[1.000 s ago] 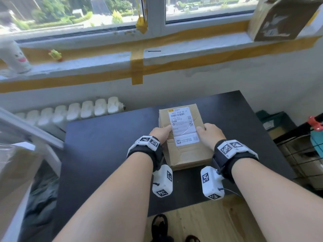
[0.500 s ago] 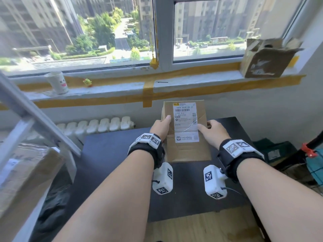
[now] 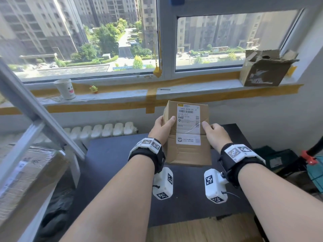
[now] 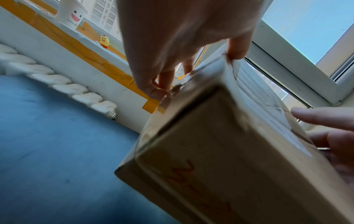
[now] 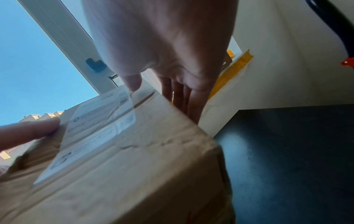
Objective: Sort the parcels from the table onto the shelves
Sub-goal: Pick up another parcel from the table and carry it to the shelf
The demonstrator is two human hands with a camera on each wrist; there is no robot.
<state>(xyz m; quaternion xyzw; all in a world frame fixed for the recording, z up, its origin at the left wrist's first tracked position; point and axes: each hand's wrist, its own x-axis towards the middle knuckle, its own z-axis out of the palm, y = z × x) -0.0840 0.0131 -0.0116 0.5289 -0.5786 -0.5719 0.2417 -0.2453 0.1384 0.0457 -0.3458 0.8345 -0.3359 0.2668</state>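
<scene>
A brown cardboard parcel with a white shipping label is held in the air above the black table, its label face tilted toward me. My left hand grips its left side, thumb on the front and fingers behind. My right hand grips the right side the same way. In the left wrist view the parcel fills the lower right, with my left hand on its far edge. The right wrist view shows the parcel under my right hand.
At the left stands a metal shelf frame with a large cardboard parcel on it. The windowsill holds a paper cup, a small yellow toy and an open box. A wire basket stands at the right.
Both hands have lifted the parcel off the table and tilted its label face up toward me. My head has risen, so more of the window shows.
</scene>
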